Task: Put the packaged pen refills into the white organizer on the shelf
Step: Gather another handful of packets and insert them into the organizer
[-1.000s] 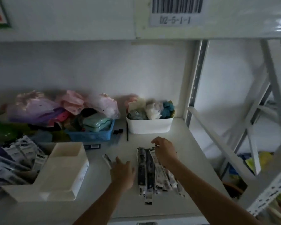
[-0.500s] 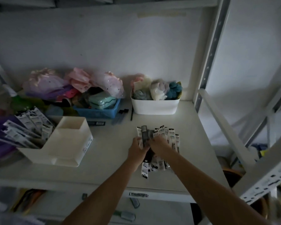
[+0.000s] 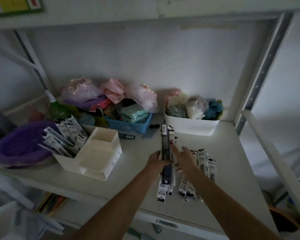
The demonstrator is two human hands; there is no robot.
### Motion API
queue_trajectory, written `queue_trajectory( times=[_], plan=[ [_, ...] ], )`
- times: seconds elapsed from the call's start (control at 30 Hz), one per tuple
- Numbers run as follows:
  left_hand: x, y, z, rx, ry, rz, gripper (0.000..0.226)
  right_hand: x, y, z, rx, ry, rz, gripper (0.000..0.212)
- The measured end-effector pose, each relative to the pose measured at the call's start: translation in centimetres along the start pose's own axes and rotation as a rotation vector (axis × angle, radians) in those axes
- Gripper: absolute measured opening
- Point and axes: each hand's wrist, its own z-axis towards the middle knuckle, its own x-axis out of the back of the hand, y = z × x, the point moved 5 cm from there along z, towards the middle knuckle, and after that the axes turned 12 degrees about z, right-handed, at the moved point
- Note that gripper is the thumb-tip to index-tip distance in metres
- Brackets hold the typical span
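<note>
My left hand [image 3: 155,161] grips a bundle of packaged pen refills [image 3: 166,144], held upright above the shelf. My right hand [image 3: 184,157] rests against the bundle's right side with fingers spread. More refill packs [image 3: 203,161] lie flat on the shelf under and to the right of my right hand. The white organizer [image 3: 100,153] stands to the left, about a hand's width from the bundle. Its tall back-left compartment holds several refill packs [image 3: 64,137] leaning out to the left; its other compartments look bare.
A white bin of soft coloured items [image 3: 190,127] stands behind the hands. A blue basket [image 3: 130,124] with bagged goods is at the back centre. A purple round thing [image 3: 19,146] and a green bottle [image 3: 56,108] sit at the left. A shelf upright [image 3: 260,70] rises at the right.
The hands have gathered some flat packs from the shelf into an upright bundle in my left hand. The view has dropped and drawn back, so the organizer appears nearer the centre.
</note>
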Motion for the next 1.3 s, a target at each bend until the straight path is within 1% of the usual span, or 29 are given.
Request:
queue_trajectory(
  times=[0.03,0.07,0.13,0.2,0.27,0.33,0.37,0.43,0.5,0.57,0.6,0.7,0.77,0.87,0.9,0.97,1.03,1.1,1.13,1.23,1.3],
  plan=[
    [0.6,0.5,-0.2,-0.038,-0.002,0.047,0.024,-1.1,-0.8,-0.1,0.010,-0.061,-0.020,0.057],
    [1.1,0.9,-0.3,-0.089,0.008,0.082,0.021,-1.9,-1.5,-0.2,0.047,-0.082,-0.045,0.045],
    [2.4,2.5,-0.7,-0.261,0.053,0.193,0.016,-3.7,-3.4,-0.7,0.170,-0.049,-0.109,0.035],
    [4.0,3.7,-1.3,-0.427,0.086,0.308,0.032,-5.6,-5.4,-1.8,0.303,0.003,-0.142,0.033],
    [6.2,4.4,-1.8,-0.552,0.113,0.395,0.046,-7.5,-7.4,-3.2,0.419,0.075,-0.094,0.036],
    [9.2,4.6,-1.7,-0.637,0.167,0.598,0.047,-10.1,-9.7,-4.9,0.569,0.174,-0.129,0.034],
    [11.2,4.9,-1.6,-0.684,0.248,0.705,0.048,-11.7,-10.9,-5.6,0.645,0.211,-0.161,0.034],
    [15.2,5.7,-1.8,-0.748,0.425,0.841,0.055,-15.1,-13.0,-6.7,0.757,0.219,-0.191,0.032],
    [19.6,6.7,-2.4,-0.797,0.552,0.860,0.049,-18.6,-15.4,-7.5,0.840,0.181,-0.150,0.031],
    [23.3,7.7,-3.6,-0.871,0.622,0.855,0.043,-21.7,-17.3,-8.1,0.891,0.114,-0.082,0.028],
    [25.0,8.0,-4.4,-0.914,0.619,0.830,0.044,-23.1,-18.0,-8.3,0.906,0.100,-0.064,0.027],
    [29.6,8.2,-5.7,-1.012,0.502,0.671,0.047,-26.4,-19.1,-8.7,0.915,0.099,-0.008,0.022],
    [32.4,8.0,-5.7,-1.033,0.454,0.618,0.043,-28.1,-19.1,-8.7,0.896,0.095,-0.011,0.020],
    [35.4,7.3,-5.1,-1.039,0.405,0.604,0.028,-30.5,-18.2,-8.0,0.865,0.058,-0.039,0.021],
    [35.9,6.8,-4.7,-1.010,0.379,0.600,0.024,-31.0,-17.5,-7.6,0.853,0.063,-0.061,0.021],
    [36.5,5.3,-4.2,-0.938,0.357,0.608,0.023,-31.9,-15.9,-7.0,0.814,0.083,-0.133,0.023],
    [36.5,3.6,-3.8,-0.837,0.307,0.582,0.024,-32.5,-14.3,-6.4,0.768,0.071,-0.192,0.024],
    [36.3,2.6,-3.6,-0.703,0.222,0.510,0.031,-32.3,-13.4,-5.9,0.725,0.073,-0.228,0.022],
    [36.2,2.3,-3.4,-0.651,0.205,0.490,0.034,-32.1,-13.4,-5.7,0.713,0.074,-0.241,0.021],
    [36.4,2.7,-3.0,-0.581,0.170,0.455,0.036,-31.9,-13.8,-5.6,0.727,0.043,-0.277,0.021],
    [36.4,3.3,-2.9,-0.570,0.118,0.445,0.027,-31.9,-13.9,-5.7,0.748,0.036,-0.308,0.021]
  ],
)
